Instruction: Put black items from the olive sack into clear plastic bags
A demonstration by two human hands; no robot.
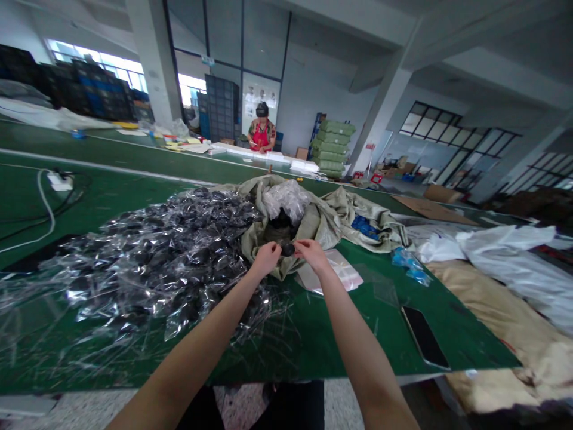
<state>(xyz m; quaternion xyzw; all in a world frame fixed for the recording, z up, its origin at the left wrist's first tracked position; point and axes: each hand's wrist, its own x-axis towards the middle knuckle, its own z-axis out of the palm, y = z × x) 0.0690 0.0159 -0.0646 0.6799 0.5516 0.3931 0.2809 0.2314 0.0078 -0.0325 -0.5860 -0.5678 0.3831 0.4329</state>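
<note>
A small round black piece (287, 249) is held between my two hands, in front of the mouth of a grey-green woven sack (320, 226). My left hand (267, 258) is closed at its left side, and my right hand (312, 254) pinches at its right edge. What the piece is I cannot make out. Inside the open sack lie more dark things, with a crumpled clear plastic bag (289, 200) at its top. Left of my hands spreads a big heap of black pieces in clear plastic bags (179, 245). A stack of flat clear bags (338, 272) lies by my right wrist.
On the green table (313, 340) a phone (424, 336) lies at the right front. A second sack (367, 218) holds blue things; blue plastic scraps (410, 266) lie beside it. A power strip (60, 181) sits left. A person in a red apron (262, 136) stands across the tables.
</note>
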